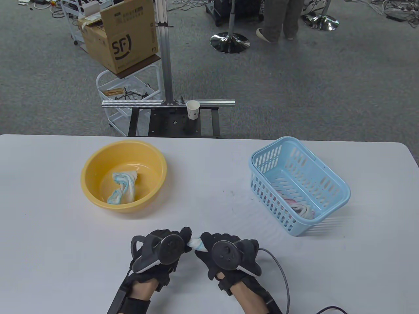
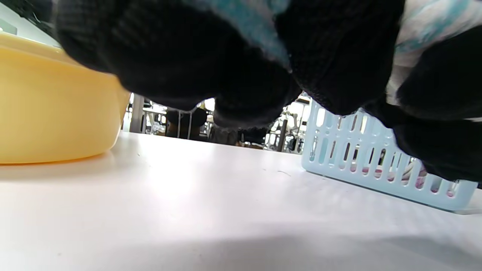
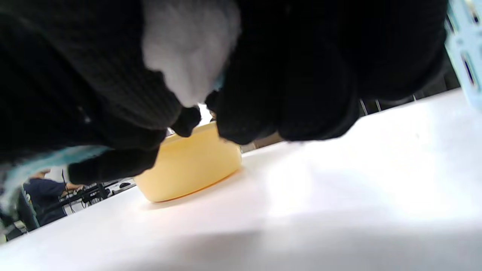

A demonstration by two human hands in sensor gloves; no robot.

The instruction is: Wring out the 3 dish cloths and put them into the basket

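White table (image 1: 209, 202) carried everything, with grey carpet beyond. At its left, one yellow basin (image 1: 95, 193) held one twisted dish cloth (image 1: 123, 188), not yet wrung. Nearer the front edge, the left hand (image 1: 163, 252) and right hand (image 1: 222, 255) each gripped an end of a second cloth (image 1: 195, 243), apparently mid-wring. At the right, one blue basket (image 1: 340, 193) held a third cloth (image 1: 302, 209). By my reckoning, one was done and two remained.
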